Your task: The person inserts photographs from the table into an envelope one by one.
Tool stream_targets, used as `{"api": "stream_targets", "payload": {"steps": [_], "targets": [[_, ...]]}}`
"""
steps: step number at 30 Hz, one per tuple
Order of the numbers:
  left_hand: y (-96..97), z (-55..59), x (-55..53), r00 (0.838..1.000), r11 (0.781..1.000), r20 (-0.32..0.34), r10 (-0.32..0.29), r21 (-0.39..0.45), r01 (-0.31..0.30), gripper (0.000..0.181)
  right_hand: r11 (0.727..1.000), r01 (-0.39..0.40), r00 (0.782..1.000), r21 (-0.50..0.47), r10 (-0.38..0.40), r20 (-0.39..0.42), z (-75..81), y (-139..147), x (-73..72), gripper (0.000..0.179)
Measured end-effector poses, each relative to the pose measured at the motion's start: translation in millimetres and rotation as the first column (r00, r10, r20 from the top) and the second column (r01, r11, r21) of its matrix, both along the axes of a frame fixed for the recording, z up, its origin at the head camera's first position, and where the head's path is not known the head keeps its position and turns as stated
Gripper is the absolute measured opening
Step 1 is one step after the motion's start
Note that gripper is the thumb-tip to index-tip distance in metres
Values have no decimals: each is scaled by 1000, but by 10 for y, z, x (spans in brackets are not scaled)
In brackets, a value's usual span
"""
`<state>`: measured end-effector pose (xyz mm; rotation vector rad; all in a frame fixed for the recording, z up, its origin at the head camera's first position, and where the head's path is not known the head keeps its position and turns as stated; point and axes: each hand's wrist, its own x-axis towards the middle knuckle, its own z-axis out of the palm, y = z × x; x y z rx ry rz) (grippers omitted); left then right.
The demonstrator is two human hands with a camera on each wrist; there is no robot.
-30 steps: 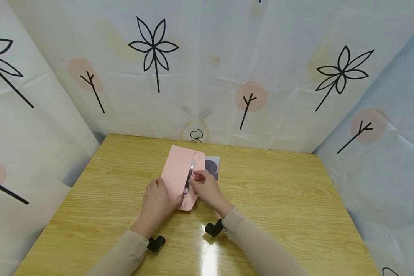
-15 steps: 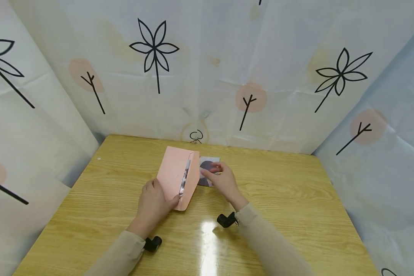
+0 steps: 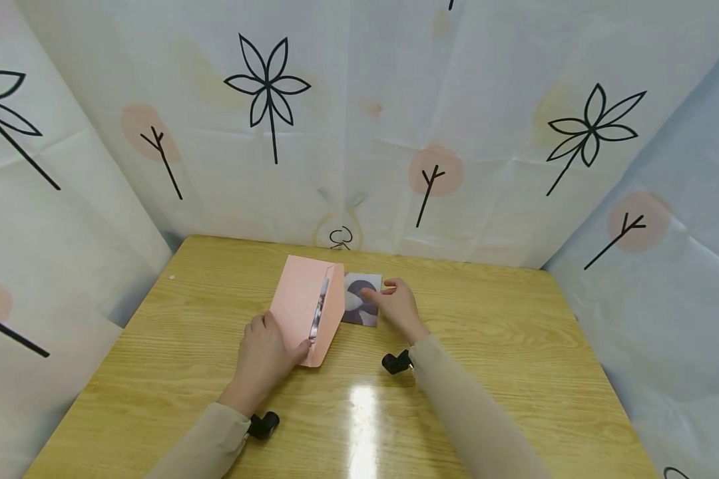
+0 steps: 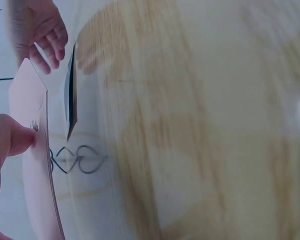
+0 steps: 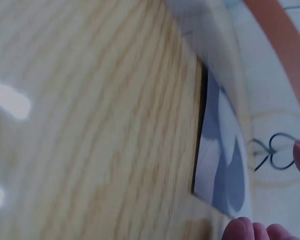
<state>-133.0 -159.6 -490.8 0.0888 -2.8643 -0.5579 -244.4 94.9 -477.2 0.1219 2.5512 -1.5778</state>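
A pink envelope [image 3: 296, 293] is tilted up off the table in my left hand [image 3: 263, 356], which grips its lower left part with the thumb at the opening. The flap is folded back, and a shiny printed card [image 3: 319, 309] shows inside the slot. Just right of the envelope, a grey-and-white picture card [image 3: 359, 309] lies on the table, its left side partly hidden by the flap. My right hand [image 3: 398, 306] hovers at that card's right edge, thumb over it and fingers apart. In the right wrist view, its fingertips [image 5: 257, 231] are close to the card's corner; I cannot tell if they touch.
The wooden table [image 3: 485, 352] reaches a patterned cloth backdrop [image 3: 359, 133] at the back, with cloth on both sides too. A black wrist camera [image 3: 263, 426] sits by the left cuff and another black camera [image 3: 397, 362] by the right cuff.
My right hand has left the envelope's slot and moved right, to the picture card. The envelope has shifted slightly left in my left hand, uncovering more of that card.
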Motion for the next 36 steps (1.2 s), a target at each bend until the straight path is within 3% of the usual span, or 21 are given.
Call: {"api": "stream_targets", "payload": {"steps": [6, 12, 17, 24, 36], "targets": [[-37, 0, -6, 1000, 1000, -23, -2, 3, 2, 95, 998, -48, 997, 42, 46, 59, -118, 63, -165, 70], [-51, -9, -3, 1000, 1000, 7, 18, -11, -18, 98, 982, -83, 995, 169, 71, 75, -172, 51, -187, 62], [-64, -15, -10, 1000, 1000, -3, 15, -6, -15, 99, 968, -73, 996, 240, 60, 62, -159, 0, -193, 58], [-46, -24, -15, 1000, 1000, -8, 0, 13, 0, 98, 974, -61, 993, 218, 37, 116, -146, -7, -232, 53], [-74, -1, 9, 999, 1000, -33, -2, 17, 3, 96, 990, -27, 992, 135, 11, 123, -73, -68, -199, 35]]}}
